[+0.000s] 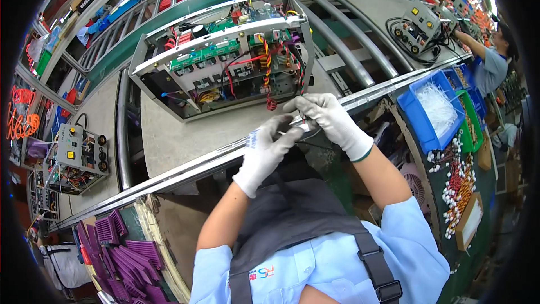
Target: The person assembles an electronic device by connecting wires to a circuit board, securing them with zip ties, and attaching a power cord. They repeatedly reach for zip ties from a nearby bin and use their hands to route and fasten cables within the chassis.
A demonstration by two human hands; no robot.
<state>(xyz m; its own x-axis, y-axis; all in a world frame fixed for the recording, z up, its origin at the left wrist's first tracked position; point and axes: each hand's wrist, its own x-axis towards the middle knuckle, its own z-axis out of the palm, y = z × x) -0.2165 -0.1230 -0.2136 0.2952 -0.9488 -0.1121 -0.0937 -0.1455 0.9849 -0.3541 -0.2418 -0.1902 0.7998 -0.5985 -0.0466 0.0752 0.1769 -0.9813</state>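
In front of me stands an open metal-framed machine (pixel 185 114) with green circuit boards (pixel 216 52) and bundles of coloured wires inside. Just off its near right corner, both gloved hands meet over a small white connector (pixel 305 127) on thin dark and red wires. My left hand (pixel 263 151) is closed, thumb and fingers pinching at the connector. From above, my right hand (pixel 333 121) pinches the wires close to it; its fingertips partly hide them. A twisted red, yellow and black cable (pixel 267 67) hangs down the machine's front.
Steel conveyor rollers (pixel 351 50) run to the right of the machine. Similar units (pixel 77 155) sit at left and far right (pixel 417 25), where another person (pixel 492 59) works. A blue bin (pixel 433 110) holds white cable ties; purple plastic parts (pixel 126 262) lie lower left.
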